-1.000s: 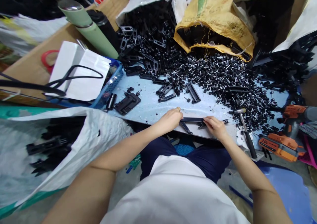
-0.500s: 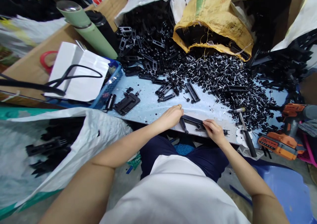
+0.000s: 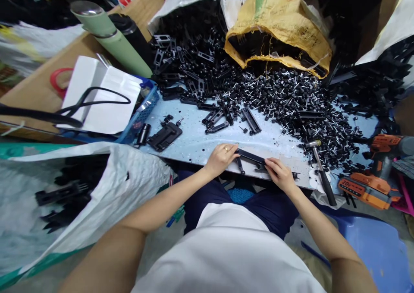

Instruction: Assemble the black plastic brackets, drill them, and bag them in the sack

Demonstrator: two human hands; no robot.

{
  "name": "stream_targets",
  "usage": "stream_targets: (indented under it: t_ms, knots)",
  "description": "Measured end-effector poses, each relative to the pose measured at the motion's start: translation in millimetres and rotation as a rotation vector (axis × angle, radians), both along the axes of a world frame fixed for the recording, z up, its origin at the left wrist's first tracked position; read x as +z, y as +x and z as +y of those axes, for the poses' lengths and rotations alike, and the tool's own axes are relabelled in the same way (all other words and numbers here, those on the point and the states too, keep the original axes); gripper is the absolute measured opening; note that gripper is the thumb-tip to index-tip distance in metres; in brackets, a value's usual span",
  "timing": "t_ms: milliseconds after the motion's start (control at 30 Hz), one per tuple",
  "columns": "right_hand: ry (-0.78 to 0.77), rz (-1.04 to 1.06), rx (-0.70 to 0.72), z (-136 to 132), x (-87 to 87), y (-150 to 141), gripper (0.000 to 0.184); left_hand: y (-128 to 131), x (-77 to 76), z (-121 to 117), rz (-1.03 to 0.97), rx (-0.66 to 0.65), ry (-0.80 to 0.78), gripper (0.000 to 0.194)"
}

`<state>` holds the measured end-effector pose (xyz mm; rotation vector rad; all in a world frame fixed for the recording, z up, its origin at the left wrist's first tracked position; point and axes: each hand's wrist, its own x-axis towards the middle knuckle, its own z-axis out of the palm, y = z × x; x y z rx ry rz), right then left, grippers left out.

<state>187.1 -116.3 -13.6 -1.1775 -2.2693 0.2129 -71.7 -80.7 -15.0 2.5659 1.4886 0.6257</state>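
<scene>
Left grip [image 3: 221,158] and right grip [image 3: 280,172] (palms down) pinch a black bar [image 3: 251,156].

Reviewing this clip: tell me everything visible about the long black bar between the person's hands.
The long black bar is straight and narrow, and looks like plastic. The left hand holds its left end and the right hand its right, partly hiding both ends. It slants slightly, right end nearer the person, over the table's near edge. A shorter black piece shows below it near the left hand; whether they join is unclear.
</scene>
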Motion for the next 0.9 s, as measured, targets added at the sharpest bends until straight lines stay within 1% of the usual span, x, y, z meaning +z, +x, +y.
stream_targets:
  t_ms: [67,100,167,233,267,300,367,433,500,567,600,667,700,733,767,800,867,900]
  knots:
    - [-0.001,-0.045,0.016,0,-0.6,3,0.028,-5,-10.6,-7,-0.027,-0.001,0.125,0.031]
    - [-0.008,-0.076,0.034,0,-0.6,5,0.030,-5,-12.8,-8,-0.018,-0.045,0.151,0.034]
    - [-0.017,-0.174,0.055,2,0.1,10,0.037,1,-12.2,-5,0.029,-0.226,0.144,0.038]
    - [-0.005,-0.294,0.016,4,1.4,16,0.045,14,-7.2,4,0.100,-0.417,0.095,0.041]
    - [0.006,-0.345,-0.021,6,2.7,20,0.048,22,-3.9,9,0.140,-0.468,0.065,0.042]
    - [0.015,-0.382,-0.057,8,4.7,23,0.050,31,-0.2,13,0.177,-0.488,0.034,0.044]
    - [0.016,-0.410,-0.080,14,13.2,29,0.054,45,8.0,20,0.231,-0.466,-0.031,0.047]
    - [-0.010,-0.387,-0.021,17,28.9,33,0.056,52,17.6,19,0.221,-0.425,-0.081,0.052]
    - [-0.068,-0.307,0.115,14,49.7,34,0.059,52,29.5,8,0.105,-0.424,-0.087,0.062]
    - [-0.163,-0.168,0.304,3,68.4,29,0.063,48,44.1,-12,-0.121,-0.464,-0.065,0.071]
    - [-0.225,-0.087,0.396,-6,74.5,23,0.065,47,51.8,-25,-0.260,-0.487,-0.062,0.073]
    - [-0.343,0.082,0.535,-23,76.9,6,0.070,47,65.8,-51,-0.524,-0.526,-0.093,0.073]
    - [-0.374,0.168,0.554,-32,73.3,-6,0.070,48,70.8,-62,-0.648,-0.525,-0.089,0.073]
    - [-0.376,0.253,0.526,-38,67.1,-20,0.070,50,73.7,-72,-0.747,-0.503,-0.073,0.072]
    - [-0.349,0.338,0.457,-42,59.3,-36,0.069,51,74.2,-79,-0.815,-0.466,-0.039,0.071]
    - [-0.307,0.421,0.356,-43,50.8,-51,0.067,52,72.1,-82,-0.848,-0.420,0.008,0.070]
    - [-0.229,0.559,0.132,-34,35.2,-80,0.063,52,61.0,-82,-0.815,-0.317,0.123,0.068]
    - [-0.215,0.604,0.058,-24,29.3,-92,0.059,50,52.9,-78,-0.758,-0.270,0.184,0.069]
